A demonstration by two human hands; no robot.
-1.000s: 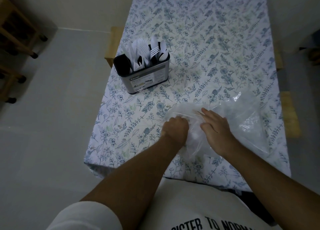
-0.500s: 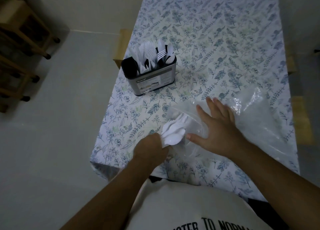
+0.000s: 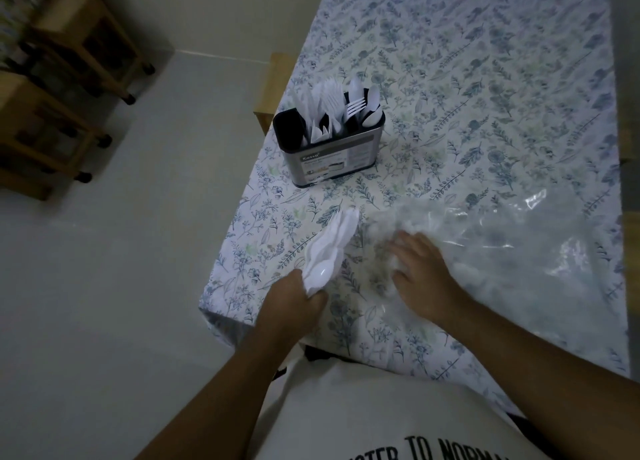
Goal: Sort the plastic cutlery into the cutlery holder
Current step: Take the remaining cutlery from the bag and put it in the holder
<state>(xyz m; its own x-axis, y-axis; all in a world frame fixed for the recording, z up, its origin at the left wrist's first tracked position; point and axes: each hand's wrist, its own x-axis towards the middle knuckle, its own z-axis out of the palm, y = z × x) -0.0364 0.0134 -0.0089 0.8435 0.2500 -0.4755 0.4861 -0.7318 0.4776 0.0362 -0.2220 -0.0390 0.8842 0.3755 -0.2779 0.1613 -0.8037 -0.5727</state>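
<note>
My left hand (image 3: 294,298) is closed around a bundle of white plastic cutlery (image 3: 329,248), with spoon bowls showing, held just above the near left part of the table. My right hand (image 3: 420,272) lies flat with spread fingers on a clear plastic bag (image 3: 512,252) that rests crumpled on the table to the right. The cutlery holder (image 3: 330,155), a steel box with black compartments, stands farther back on the left side and has white forks, spoons and knives upright in it. Its leftmost compartment looks dark.
The table wears a floral tablecloth (image 3: 485,79); its left edge and near corner lie close to my left hand. Wooden stools on castors (image 3: 69,89) stand on the pale floor at the far left. A wooden seat edge (image 3: 273,89) sticks out beside the holder.
My left hand has drawn the bundle of cutlery out of the bag and moved it left. My right hand has flattened on the bag.
</note>
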